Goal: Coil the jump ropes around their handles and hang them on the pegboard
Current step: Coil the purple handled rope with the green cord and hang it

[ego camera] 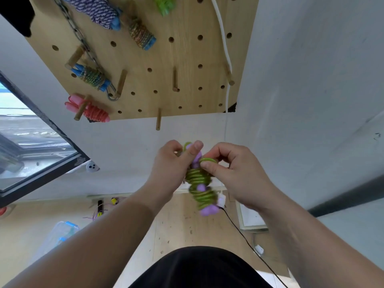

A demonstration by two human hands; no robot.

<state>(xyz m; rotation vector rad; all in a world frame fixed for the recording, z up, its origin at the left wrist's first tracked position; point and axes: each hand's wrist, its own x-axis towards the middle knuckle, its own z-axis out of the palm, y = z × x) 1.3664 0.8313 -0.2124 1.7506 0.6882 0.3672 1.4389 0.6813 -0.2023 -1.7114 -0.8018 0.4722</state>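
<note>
The green jump rope [197, 177] is held in mid-air in front of the pale wall, below the lower edge of the pegboard [166, 59] and just below and to the right of a bare wooden peg [158, 119]. Its turns are wound around the purple handles [207, 210] in a tight bundle. The bundle's long axis runs nearly up and down in the view, with a slight lean. The upper end points toward the pegboard, and the lower end, where the purple tips stick out, points down and a little right toward the floor. The left hand [172, 163] grips the upper end of the bundle, fingers curled round it and the thumb laid along the handle. The right hand [239, 175] pinches a loose green loop between thumb and forefinger just beside the upper coils, with its other fingers curled. On the pegboard's left side hang a wound pink rope [93, 110] low down and a blue-handled rope [92, 76] above it. A white cord [225, 48] runs down the right side. A black cable [249, 244] trails over the wooden floor near the person.
</note>
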